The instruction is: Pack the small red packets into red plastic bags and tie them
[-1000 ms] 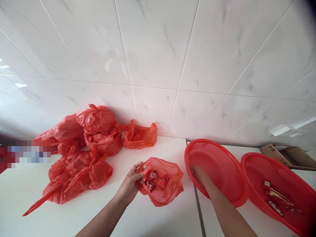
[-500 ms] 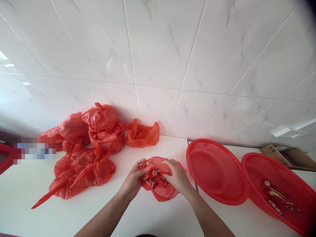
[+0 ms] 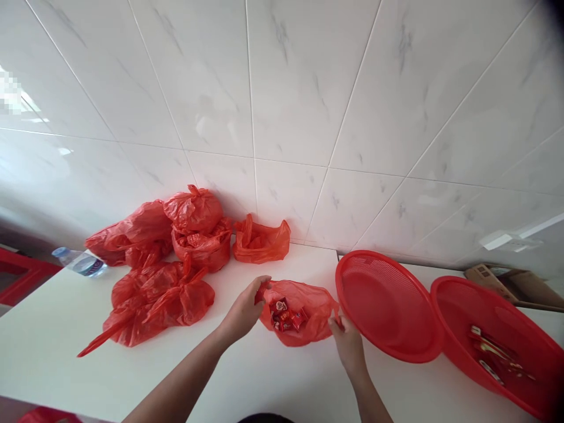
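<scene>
A small red plastic bag (image 3: 308,299) lies open on the white counter (image 3: 264,382), with several red wrapped candies (image 3: 286,318) inside it. My left hand (image 3: 245,310) pinches the bag's left rim. My right hand (image 3: 347,341) grips the bag's right rim, so the mouth is stretched wide between both hands. Just right of the bag stands an empty red mesh basket (image 3: 388,305).
A second red basket (image 3: 506,346) at the right holds several wrapped sticks. A heap of tied red bags (image 3: 163,264) and one open red bag (image 3: 261,242) sit against the tiled wall. A water bottle (image 3: 80,262) lies far left; a cardboard box (image 3: 511,283) far right.
My right hand came out of the empty basket, reached over the candy bag, then took hold of its right rim. The bag's mouth is now pulled wider.
</scene>
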A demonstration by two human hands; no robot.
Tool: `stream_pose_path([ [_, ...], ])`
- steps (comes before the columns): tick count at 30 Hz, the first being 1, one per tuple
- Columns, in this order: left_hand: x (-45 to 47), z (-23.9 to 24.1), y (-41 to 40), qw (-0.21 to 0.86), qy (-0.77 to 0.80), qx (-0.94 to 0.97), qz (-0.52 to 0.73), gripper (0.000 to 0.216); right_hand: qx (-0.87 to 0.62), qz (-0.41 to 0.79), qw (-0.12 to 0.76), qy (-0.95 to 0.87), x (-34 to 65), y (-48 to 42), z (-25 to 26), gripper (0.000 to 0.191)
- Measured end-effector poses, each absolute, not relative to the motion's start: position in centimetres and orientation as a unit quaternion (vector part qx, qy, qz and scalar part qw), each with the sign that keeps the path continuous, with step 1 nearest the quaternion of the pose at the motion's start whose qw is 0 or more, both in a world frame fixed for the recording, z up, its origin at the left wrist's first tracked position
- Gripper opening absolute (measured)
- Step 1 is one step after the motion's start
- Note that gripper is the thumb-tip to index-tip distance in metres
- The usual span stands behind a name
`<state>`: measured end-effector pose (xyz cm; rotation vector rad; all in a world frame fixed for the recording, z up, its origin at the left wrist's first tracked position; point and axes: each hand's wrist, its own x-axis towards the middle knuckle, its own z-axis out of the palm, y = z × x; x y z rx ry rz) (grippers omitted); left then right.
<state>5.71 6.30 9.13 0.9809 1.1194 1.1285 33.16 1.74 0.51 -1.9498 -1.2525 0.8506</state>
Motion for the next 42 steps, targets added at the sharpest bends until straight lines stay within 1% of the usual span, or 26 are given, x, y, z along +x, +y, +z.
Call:
stream_pose_path([
  [1,5.3,9.4,6.7,0.558,0.487,0.452,0.497,0.050,-0.742,0.331,0.350,-0.467,33.7,2.1,1.5,0.033],
  [4,4.2,10.8,8.1,0.441,0.502,0.540,0.512,0.049,-0.721,0.317,0.447,-0.423,35.0,3.3,5.3,0.034],
  [6,3.8,12.2,8.5,0.389,0.509,0.575,0.509,0.045,-0.678,0.345,0.500,-0.414,35.1,4.1,7.7,0.036],
  [7,3.8,12.9,8.5,0.383,0.507,0.581,0.508,0.043,-0.645,0.373,0.521,-0.417,34.8,4.4,8.7,0.035],
  [9,4.1,14.0,8.3,0.411,0.486,0.573,0.515,0.035,-0.562,0.444,0.557,-0.421,33.6,5.0,10.1,0.030],
  [12,5.3,15.1,7.3,0.481,0.438,0.549,0.525,0.023,-0.472,0.523,0.583,-0.405,30.8,5.3,11.2,0.038],
  [14,6.3,15.3,6.6,0.488,0.420,0.566,0.515,0.021,-0.472,0.544,0.546,-0.427,28.8,5.1,11.7,0.038],
  [18,8.4,14.8,5.5,0.489,0.425,0.609,0.457,0.018,-0.458,0.584,0.362,-0.564,25.6,4.2,12.3,0.033],
  [19,8.8,14.5,5.3,0.495,0.433,0.603,0.451,0.018,-0.450,0.589,0.330,-0.585,25.1,4.1,12.3,0.031],
  [20,9.1,14.0,5.1,0.493,0.442,0.595,0.455,0.018,-0.449,0.589,0.316,-0.593,24.7,4.1,12.1,0.032],
  [22,9.4,12.9,4.7,0.449,0.458,0.601,0.477,0.020,-0.463,0.590,0.327,-0.575,24.3,4.2,11.4,0.040],
  [24,9.4,11.7,4.3,0.373,0.458,0.656,0.471,0.022,-0.471,0.602,0.359,-0.536,24.1,4.4,10.3,0.043],
  [26,9.1,10.3,4.1,0.314,0.442,0.730,0.417,0.021,-0.472,0.622,0.383,-0.493,24.1,4.5,9.2,0.044],
  [29,8.7,8.3,4.0,0.283,0.438,0.784,0.338,0.014,-0.475,0.647,0.381,-0.459,24.2,4.5,7.6,0.045],
  [31,8.5,6.9,4.2,0.304,0.469,0.753,0.347,0.017,-0.474,0.656,0.359,-0.465,24.5,4.5,6.8,0.045],
  [32,8.4,6.2,4.3,0.333,0.485,0.723,0.362,0.016,-0.467,0.660,0.352,-0.472,24.6,4.5,6.5,0.046],
  [35,8.0,4.6,4.5,0.468,0.506,0.626,0.365,0.012,-0.424,0.672,0.348,-0.498,25.4,4.5,6.0,0.045],
  [37,7.9,4.0,4.6,0.553,0.499,0.581,0.326,0.018,-0.418,0.662,0.340,-0.522,25.8,4.5,5.7,0.046],
  [38,7.9,3.9,4.6,0.578,0.497,0.566,0.313,0.020,-0.427,0.651,0.333,-0.532,25.9,4.4,5.6,0.044],
  [41,8.2,3.9,4.7,0.584,0.509,0.551,0.310,0.016,-0.490,0.585,0.315,-0.565,25.9,4.4,5.0,0.023],
  [42,8.3,4.0,4.7,0.574,0.516,0.554,0.312,0.014,-0.518,0.548,0.312,-0.578,25.8,4.4,4.6,0.021],
])
